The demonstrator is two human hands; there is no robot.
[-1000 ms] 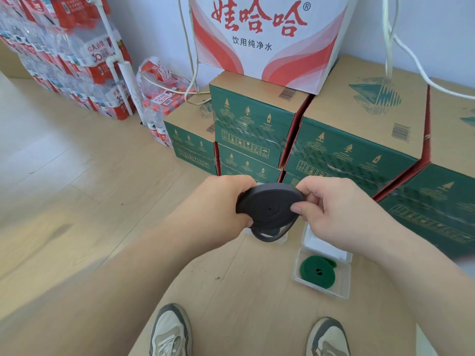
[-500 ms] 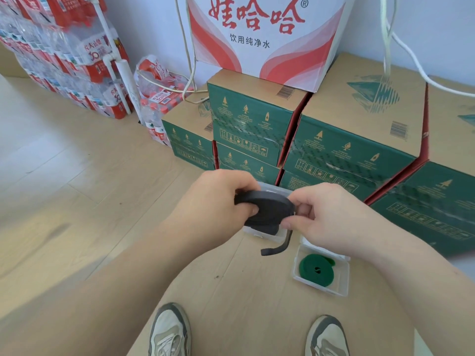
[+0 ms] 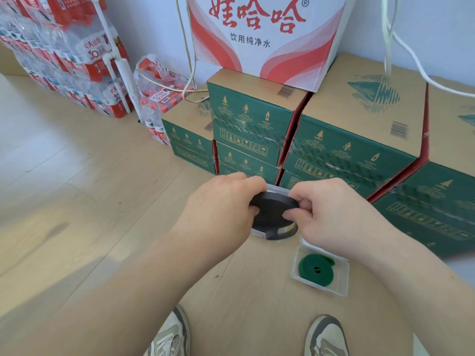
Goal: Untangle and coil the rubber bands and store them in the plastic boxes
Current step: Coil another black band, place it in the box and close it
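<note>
Nearest the camera, two grey-and-white sneakers, the left shoe point(image 3: 169, 335) and the right shoe point(image 3: 326, 337), stand on a flat brown cardboard sheet point(image 3: 244, 291) laid on the pale wooden floor point(image 3: 64, 176). Just beyond the right shoe an open clear plastic box point(image 3: 343, 273) sits on the sheet, and a green rubber band wound into a flat coil point(image 3: 312, 276) lies inside it.

Beyond this box and to its left, both hands hold a black rubber band wound into a flat disc-shaped coil point(image 3: 270, 211). The left hand point(image 3: 221, 209) has its grip closed on the coil's left edge, thumb on the near face and fingers curled over the far rim. The right hand point(image 3: 331, 214) has its grip pinched on the coil's right edge in the same way. A short loose tail of the black band point(image 3: 280, 235) curves out beneath the coil.

Behind and under the coil, a second clear plastic box point(image 3: 277, 189) shows its rim between the hands. Whether the coil touches it cannot be told.

Farther from the green coil's box, green-and-brown cardboard cartons point(image 3: 246, 119) are stacked along the wall, with a white-and-red carton point(image 3: 257, 34) on top. Far to the left stand shrink-wrapped packs of water bottles point(image 3: 77, 55).
</note>
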